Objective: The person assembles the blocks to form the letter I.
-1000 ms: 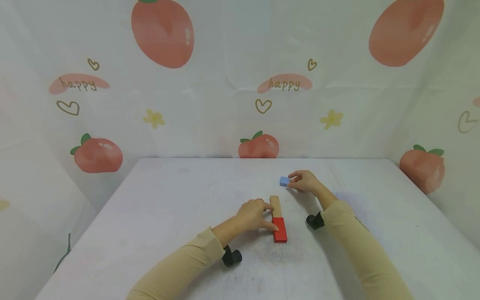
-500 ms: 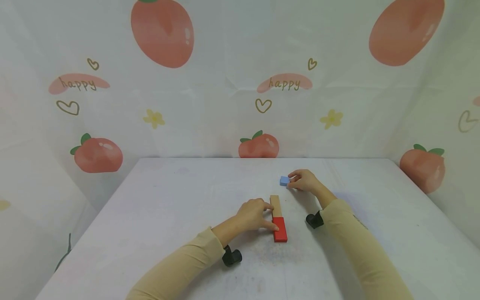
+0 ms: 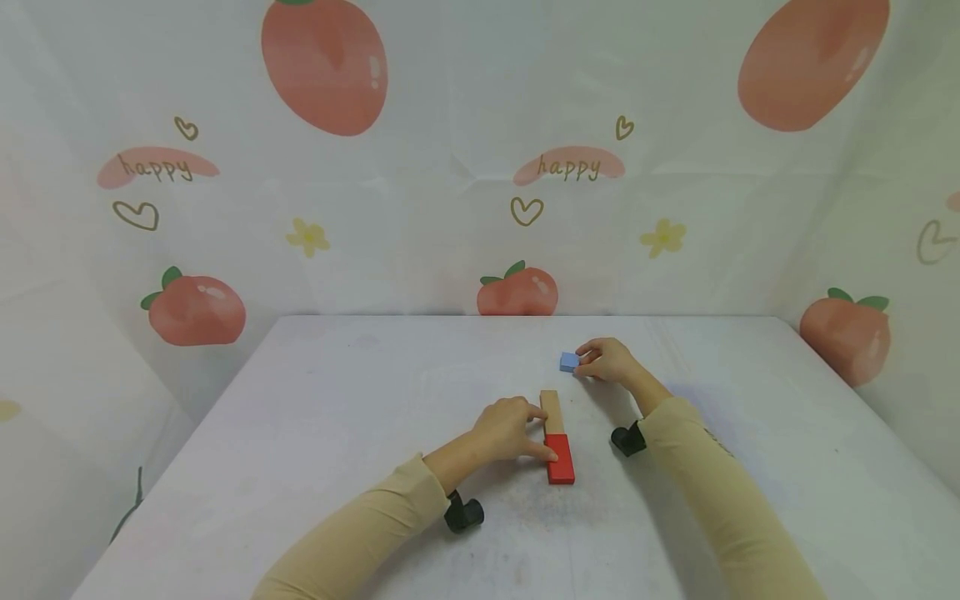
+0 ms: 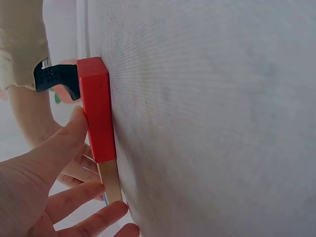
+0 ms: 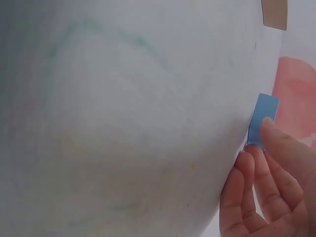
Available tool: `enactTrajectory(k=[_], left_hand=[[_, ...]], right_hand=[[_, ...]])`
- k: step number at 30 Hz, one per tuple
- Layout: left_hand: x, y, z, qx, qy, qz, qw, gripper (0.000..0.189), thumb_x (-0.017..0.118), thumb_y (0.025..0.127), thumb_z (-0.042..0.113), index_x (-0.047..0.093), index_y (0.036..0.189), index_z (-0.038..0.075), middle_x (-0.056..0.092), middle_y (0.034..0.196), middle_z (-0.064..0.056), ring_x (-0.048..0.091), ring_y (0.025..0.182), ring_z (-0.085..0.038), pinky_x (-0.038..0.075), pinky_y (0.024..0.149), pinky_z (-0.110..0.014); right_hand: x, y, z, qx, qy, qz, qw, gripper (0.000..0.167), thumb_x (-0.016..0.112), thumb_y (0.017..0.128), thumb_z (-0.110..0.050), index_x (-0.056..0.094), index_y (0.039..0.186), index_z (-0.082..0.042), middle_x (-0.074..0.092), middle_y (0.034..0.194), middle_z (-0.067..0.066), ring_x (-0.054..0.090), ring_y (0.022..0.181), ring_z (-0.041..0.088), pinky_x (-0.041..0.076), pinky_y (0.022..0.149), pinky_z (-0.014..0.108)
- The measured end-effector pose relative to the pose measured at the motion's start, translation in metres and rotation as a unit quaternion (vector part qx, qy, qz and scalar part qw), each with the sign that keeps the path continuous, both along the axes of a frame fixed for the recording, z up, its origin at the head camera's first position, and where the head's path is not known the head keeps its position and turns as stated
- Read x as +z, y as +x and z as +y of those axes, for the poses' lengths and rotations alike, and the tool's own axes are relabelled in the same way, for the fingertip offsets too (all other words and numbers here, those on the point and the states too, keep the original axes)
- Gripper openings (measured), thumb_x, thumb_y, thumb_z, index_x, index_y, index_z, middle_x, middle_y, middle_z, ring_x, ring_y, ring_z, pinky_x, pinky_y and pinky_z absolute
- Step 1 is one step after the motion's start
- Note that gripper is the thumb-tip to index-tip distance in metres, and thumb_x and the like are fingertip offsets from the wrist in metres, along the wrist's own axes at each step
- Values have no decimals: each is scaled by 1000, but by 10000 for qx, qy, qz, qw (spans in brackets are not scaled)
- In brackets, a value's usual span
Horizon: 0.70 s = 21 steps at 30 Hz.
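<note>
A red block [image 3: 560, 459] and a natural-wood block [image 3: 552, 412] lie end to end on the white table, the red one nearer the camera. My left hand [image 3: 506, 429] is at their left side. Its thumb rests on the red block and its fingertips touch the wooden one; in the left wrist view the fingers are spread and fairly straight. Farther back, my right hand [image 3: 609, 363] pinches a small blue block [image 3: 569, 362] by its right end. Thumb and fingers meet that blue block [image 5: 262, 118] in the right wrist view, where the fingers partly cover its lower end.
A black wrist camera [image 3: 463, 514] hangs under the left cuff, and another black camera [image 3: 628, 440] under the right one. Behind the white table [image 3: 360, 467] hangs a printed cloth [image 3: 435, 167] with fruit and hearts. A dark cord [image 3: 129, 507] runs along the left edge.
Almost nothing differs. My right hand and wrist have shifted very slightly away from the camera; the left hand and the blocks stay in place.
</note>
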<state>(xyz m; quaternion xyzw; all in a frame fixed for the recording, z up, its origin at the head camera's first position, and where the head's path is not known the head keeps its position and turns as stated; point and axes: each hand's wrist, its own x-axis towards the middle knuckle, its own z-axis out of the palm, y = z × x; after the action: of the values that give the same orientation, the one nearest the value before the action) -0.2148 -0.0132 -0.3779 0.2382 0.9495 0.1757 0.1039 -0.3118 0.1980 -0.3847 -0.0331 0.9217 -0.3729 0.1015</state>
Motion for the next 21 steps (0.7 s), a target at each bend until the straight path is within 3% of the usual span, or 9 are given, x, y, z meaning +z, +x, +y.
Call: enactTrajectory(k=[11,21], left_hand=[[0,0,0,17,-55,-10,10000,59,79,69,45,65,119,17,67,108,-4,60,96,-17,48,77,-27],[2,1,0,-14,-31,-23,10000,58,79,69,44,65,119,17,67,107,-5,61,96,-17,48,77,-27]], right_hand=[[0,1,-1,9,135,235,9996,37,68,83,-11,59,114,6,65,98,20,54,72,12,44,61,19],[1,1,-3,43,226,152,9996,40,70,81,-12,58,116,6,66,98,18,56,78,15,44,66,21]])
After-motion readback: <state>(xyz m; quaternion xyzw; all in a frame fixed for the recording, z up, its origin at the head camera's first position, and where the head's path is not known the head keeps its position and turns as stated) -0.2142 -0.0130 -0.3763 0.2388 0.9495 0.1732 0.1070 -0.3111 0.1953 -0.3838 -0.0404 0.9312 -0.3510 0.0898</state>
